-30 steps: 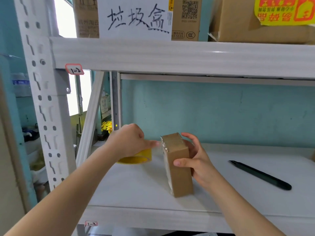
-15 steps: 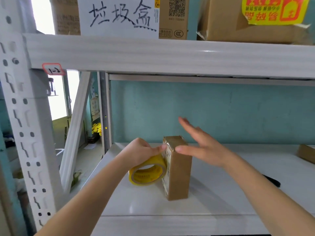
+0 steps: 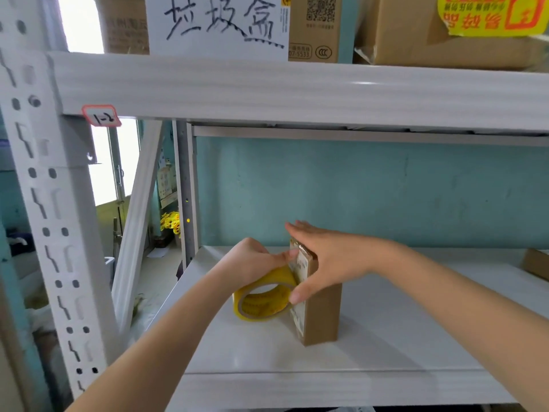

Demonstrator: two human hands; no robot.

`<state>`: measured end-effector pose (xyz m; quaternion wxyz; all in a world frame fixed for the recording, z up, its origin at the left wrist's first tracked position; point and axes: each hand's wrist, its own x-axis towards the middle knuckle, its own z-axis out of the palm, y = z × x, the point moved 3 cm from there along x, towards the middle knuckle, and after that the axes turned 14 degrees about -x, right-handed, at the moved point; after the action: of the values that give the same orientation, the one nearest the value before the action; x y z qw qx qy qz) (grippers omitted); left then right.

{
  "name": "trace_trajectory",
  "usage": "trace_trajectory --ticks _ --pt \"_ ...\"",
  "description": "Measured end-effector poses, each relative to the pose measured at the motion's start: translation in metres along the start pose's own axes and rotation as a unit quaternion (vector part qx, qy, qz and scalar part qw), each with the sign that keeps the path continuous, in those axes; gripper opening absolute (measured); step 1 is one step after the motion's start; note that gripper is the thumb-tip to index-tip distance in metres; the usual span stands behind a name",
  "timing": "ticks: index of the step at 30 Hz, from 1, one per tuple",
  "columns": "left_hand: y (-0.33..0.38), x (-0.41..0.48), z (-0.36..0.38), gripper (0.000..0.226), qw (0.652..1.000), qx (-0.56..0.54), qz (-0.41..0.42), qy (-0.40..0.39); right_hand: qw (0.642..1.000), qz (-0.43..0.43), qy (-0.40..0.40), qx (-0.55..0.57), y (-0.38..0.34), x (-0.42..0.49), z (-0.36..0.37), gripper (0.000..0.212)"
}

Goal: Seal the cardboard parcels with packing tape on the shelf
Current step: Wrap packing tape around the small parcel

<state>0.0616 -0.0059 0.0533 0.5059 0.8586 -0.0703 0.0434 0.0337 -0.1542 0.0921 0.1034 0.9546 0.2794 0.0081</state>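
A small brown cardboard parcel (image 3: 322, 313) stands upright on the white shelf (image 3: 386, 337). Its left face carries a pale label with shiny tape over it. My left hand (image 3: 255, 261) grips a yellow roll of packing tape (image 3: 261, 301) held against the parcel's left side. My right hand (image 3: 323, 257) lies flat over the parcel's top with fingers spread, and its thumb presses down on the left face. The parcel's top is hidden under that hand.
A second brown box (image 3: 536, 263) peeks in at the shelf's right edge. The upper shelf beam (image 3: 297, 90) hangs overhead, with large cartons (image 3: 445, 31) and a handwritten white sign (image 3: 217, 25) on it. A perforated upright post (image 3: 50, 233) stands at left.
My right hand let go of the parcel's side, lifted, then came down flat on its top. My left hand lowered the tape roll along the parcel's left face. The view shifted right.
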Motion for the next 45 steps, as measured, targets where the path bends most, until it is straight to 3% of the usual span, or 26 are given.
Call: trace_trajectory --ticks 2,4,9,11,14,17,20,23,27,34,37,41,45 --pt "-0.001 -0.003 -0.002 0.055 0.997 -0.061 -0.008 -0.036 1.0 -0.004 0.009 -0.02 0.004 0.006 0.002 0.124" --pt "-0.007 -0.009 -0.004 0.046 0.975 -0.181 -0.005 -0.126 0.999 -0.002 0.036 -0.021 0.009 0.007 0.004 0.121" --pt "-0.038 -0.02 -0.013 0.035 0.893 -0.364 0.04 -0.262 0.983 0.006 0.095 0.156 0.028 -0.009 0.011 0.118" --pt "-0.04 -0.019 -0.019 0.041 0.886 -0.374 0.058 -0.267 0.974 0.004 0.124 0.188 0.031 -0.012 0.014 0.115" --pt "-0.024 -0.02 -0.04 0.048 0.937 -0.261 0.099 -0.212 0.955 0.001 0.171 0.242 0.033 -0.012 0.02 0.104" --pt "-0.011 -0.019 -0.059 0.049 0.979 -0.135 0.086 -0.124 0.931 -0.011 0.222 0.29 0.033 -0.009 0.028 0.097" --pt "-0.01 -0.017 -0.066 0.058 0.996 0.027 0.049 -0.068 0.891 -0.002 0.257 0.375 0.032 -0.004 0.039 0.095" --pt "-0.018 -0.018 -0.063 0.066 0.989 0.142 0.0 -0.037 0.863 -0.005 0.254 0.437 0.032 0.0 0.054 0.102" --pt "-0.03 -0.014 -0.056 0.056 0.994 0.094 0.015 -0.061 0.833 0.017 0.251 0.493 0.039 -0.001 0.084 0.104" --pt "-0.041 -0.001 -0.046 0.043 0.991 -0.063 0.035 -0.111 0.854 0.019 0.182 0.487 0.059 -0.012 0.108 0.112" --pt "-0.043 0.001 -0.044 0.049 0.994 0.003 0.01 -0.107 0.857 0.024 0.167 0.487 0.062 -0.012 0.111 0.109" --pt "-0.038 0.005 -0.035 0.057 0.972 0.223 -0.017 -0.077 0.87 0.02 0.142 0.471 0.06 -0.015 0.124 0.096" --pt "-0.034 0.014 -0.03 0.063 0.96 0.265 -0.048 -0.083 0.873 0.027 0.124 0.471 0.064 -0.017 0.133 0.096"
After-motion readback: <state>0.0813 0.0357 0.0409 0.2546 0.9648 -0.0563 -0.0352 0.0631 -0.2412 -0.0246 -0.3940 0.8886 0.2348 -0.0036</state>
